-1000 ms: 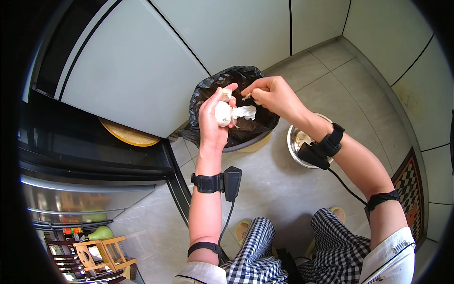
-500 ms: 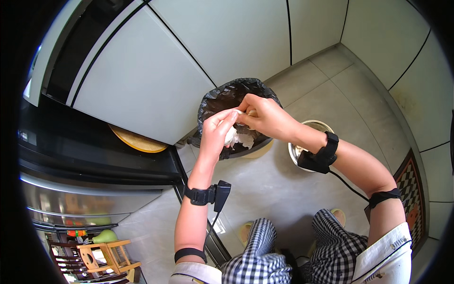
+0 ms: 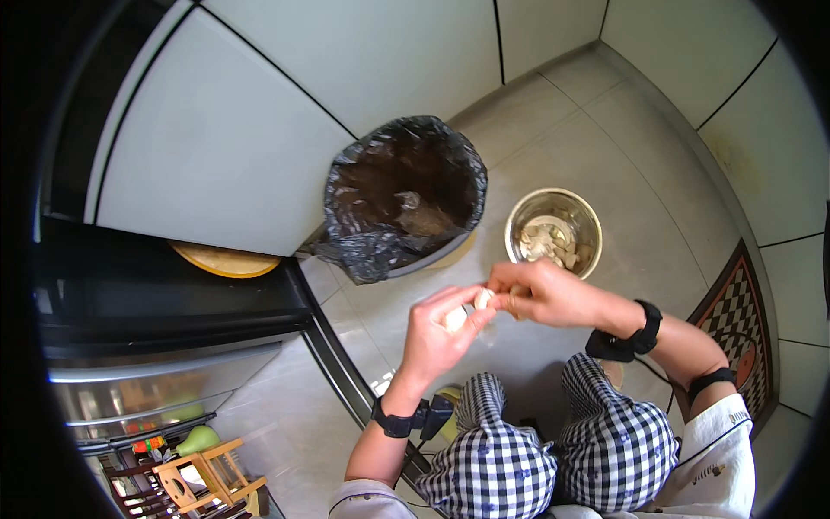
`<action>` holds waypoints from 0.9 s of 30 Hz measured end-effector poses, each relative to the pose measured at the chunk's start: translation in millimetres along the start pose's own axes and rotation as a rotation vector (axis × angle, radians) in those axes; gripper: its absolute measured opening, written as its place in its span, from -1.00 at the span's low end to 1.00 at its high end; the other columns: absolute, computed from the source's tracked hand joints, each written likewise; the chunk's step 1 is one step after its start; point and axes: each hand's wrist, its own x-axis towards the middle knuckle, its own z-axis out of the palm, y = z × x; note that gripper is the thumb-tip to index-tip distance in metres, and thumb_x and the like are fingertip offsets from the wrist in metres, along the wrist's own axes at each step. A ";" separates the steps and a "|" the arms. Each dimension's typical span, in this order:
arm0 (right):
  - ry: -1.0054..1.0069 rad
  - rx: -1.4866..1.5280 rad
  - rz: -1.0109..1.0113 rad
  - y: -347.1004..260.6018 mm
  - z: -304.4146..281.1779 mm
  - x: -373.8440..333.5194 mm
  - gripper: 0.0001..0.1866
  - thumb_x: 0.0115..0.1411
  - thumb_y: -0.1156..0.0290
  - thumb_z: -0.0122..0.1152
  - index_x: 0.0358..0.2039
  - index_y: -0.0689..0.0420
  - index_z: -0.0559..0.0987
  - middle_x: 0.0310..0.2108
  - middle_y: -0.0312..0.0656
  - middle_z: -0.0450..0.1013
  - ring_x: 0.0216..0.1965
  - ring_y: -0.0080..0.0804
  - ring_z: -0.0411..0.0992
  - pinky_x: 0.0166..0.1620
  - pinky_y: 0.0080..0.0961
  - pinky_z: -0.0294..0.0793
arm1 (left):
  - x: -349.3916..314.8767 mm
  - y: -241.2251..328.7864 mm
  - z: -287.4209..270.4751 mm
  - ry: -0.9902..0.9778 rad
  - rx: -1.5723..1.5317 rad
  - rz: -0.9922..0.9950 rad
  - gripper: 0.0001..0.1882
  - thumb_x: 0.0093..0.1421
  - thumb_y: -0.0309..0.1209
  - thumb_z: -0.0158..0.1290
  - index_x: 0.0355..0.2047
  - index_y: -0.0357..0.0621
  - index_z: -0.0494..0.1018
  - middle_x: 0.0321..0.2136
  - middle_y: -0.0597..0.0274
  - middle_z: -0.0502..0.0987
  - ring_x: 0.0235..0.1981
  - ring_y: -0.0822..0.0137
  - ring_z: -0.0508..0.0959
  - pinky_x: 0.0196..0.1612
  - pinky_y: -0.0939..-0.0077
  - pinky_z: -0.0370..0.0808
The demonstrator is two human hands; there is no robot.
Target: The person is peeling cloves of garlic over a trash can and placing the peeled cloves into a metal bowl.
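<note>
In front of my knees, my two hands meet fingertip to fingertip. My left hand [image 3: 435,336] is closed round a pale piece of garlic [image 3: 455,320]. Between the fingertips of both hands sits a small whitish garlic clove [image 3: 483,299]; my right hand [image 3: 546,296] pinches it from the right, its other fingers curled so that the palm is hidden. Just beyond my right hand a round metal bowl [image 3: 513,227] on the floor holds several pale garlic cloves [image 3: 546,240].
A bin lined with a black plastic bag [image 3: 363,256] stands left of the bowl, against white cabinets [image 3: 225,130]. A round wooden board [image 3: 226,259] lies at left. Small wooden chairs [image 3: 203,476] are at lower left, a checkered mat [image 3: 739,324] at right.
Both hands have come back from over the bin toward my knees, the garlic still in them. The loose papery skin under the left hand is no longer there. My view has shifted slightly.
</note>
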 end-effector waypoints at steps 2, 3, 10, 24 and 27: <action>0.026 0.101 0.038 44.0 10.6 -13.0 -0.82 0.26 0.35 0.11 -0.32 0.23 0.48 -0.57 -0.21 0.42 -0.53 -0.52 0.40 -0.42 -0.48 0.39 | -6.6 -24.6 24.5 -0.065 -0.047 -0.053 -0.71 0.09 -0.47 0.21 -0.16 -0.32 0.54 -0.40 0.11 0.59 -0.36 0.39 0.57 -0.26 0.55 0.47; 0.058 0.193 0.072 65.2 16.1 -19.6 -0.81 0.29 0.33 0.09 -0.29 0.22 0.48 -0.56 -0.29 0.40 -0.54 -0.57 0.35 -0.43 -0.55 0.35 | -8.1 -39.2 38.1 -0.068 -0.075 -0.067 -0.71 0.10 -0.48 0.19 -0.16 -0.32 0.54 -0.39 0.11 0.59 -0.36 0.40 0.57 -0.26 0.55 0.47; 0.335 0.869 0.362 129.7 9.0 -34.7 -0.85 0.24 0.40 -0.05 -0.31 0.18 0.47 -0.53 -0.33 0.36 -0.67 -0.67 0.16 -0.67 -0.68 0.05 | 14.8 -84.4 60.8 -0.027 -0.294 -0.239 -0.75 0.15 -0.48 0.14 -0.15 -0.31 0.55 -0.32 0.26 0.60 -0.33 0.53 0.52 -0.25 0.62 0.46; 0.931 0.535 0.244 152.8 -30.8 -15.7 -0.68 0.26 0.44 -0.14 -0.08 0.27 0.51 -0.12 -0.20 0.43 -0.07 -0.49 0.37 0.05 -0.52 0.31 | 40.9 -83.5 69.1 0.114 -0.416 -0.342 -0.67 0.13 -0.47 0.14 -0.08 -0.30 0.53 -0.33 0.30 0.58 -0.40 0.57 0.46 -0.29 0.71 0.37; 0.809 0.330 0.132 127.8 -11.8 -13.5 -0.71 0.27 0.44 -0.06 -0.07 0.25 0.51 -0.10 -0.22 0.44 -0.05 -0.49 0.37 0.03 -0.52 0.33 | 39.0 -81.4 63.6 0.129 -0.413 -0.322 -0.66 0.13 -0.47 0.14 -0.07 -0.29 0.52 -0.34 0.32 0.56 -0.40 0.58 0.45 -0.31 0.72 0.37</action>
